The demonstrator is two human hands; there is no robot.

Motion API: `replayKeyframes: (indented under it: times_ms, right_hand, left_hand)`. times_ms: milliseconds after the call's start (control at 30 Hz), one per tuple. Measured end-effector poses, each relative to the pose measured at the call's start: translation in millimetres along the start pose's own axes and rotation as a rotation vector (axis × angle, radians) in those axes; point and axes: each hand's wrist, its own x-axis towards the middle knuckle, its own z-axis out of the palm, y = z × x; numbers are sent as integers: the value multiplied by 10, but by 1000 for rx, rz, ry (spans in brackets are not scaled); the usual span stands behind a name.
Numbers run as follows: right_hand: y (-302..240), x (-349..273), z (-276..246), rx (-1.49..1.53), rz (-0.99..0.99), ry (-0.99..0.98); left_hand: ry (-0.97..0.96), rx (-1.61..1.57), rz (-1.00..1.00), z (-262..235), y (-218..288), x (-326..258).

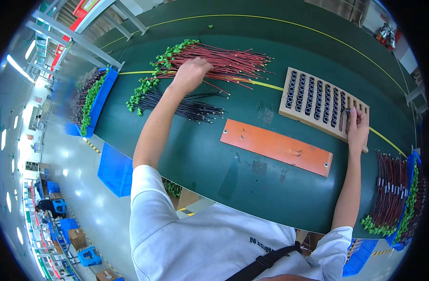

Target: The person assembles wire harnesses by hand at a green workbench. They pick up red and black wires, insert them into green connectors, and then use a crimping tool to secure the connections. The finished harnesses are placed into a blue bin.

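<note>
The left hand is curled over the red wires, left of centre on the table; whether any wire is gripped cannot be told. A black cylinder appears pinched by the right hand over the rack. Seated cylinders could be dislodged if brushed by the fingers; wires could be tangled if pulled sharply from the pile.

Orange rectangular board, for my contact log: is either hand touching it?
No, the left hand is over red wires with green connectors, the right hand at the tan slotted tray.
</note>
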Motion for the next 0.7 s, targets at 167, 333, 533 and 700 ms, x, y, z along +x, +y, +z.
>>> replayKeyframes:
  times_ms: [167,333,533,700]
  right_hand:
    - [-142,-22,11,-5,18,-28]
    - [-132,-21,10,35,-10,-16]
    - [-74,-14,25,28,44,-5]
    - [-94,11,105,87,48,-4]
  left_hand:
    - [47,18,-98,266,-211,252]
    - [-94,236,-82,486,-462,775]
    - [-345,333,-56,784,-633,1124]
    - [-214,137,-252,617,-932,1024]
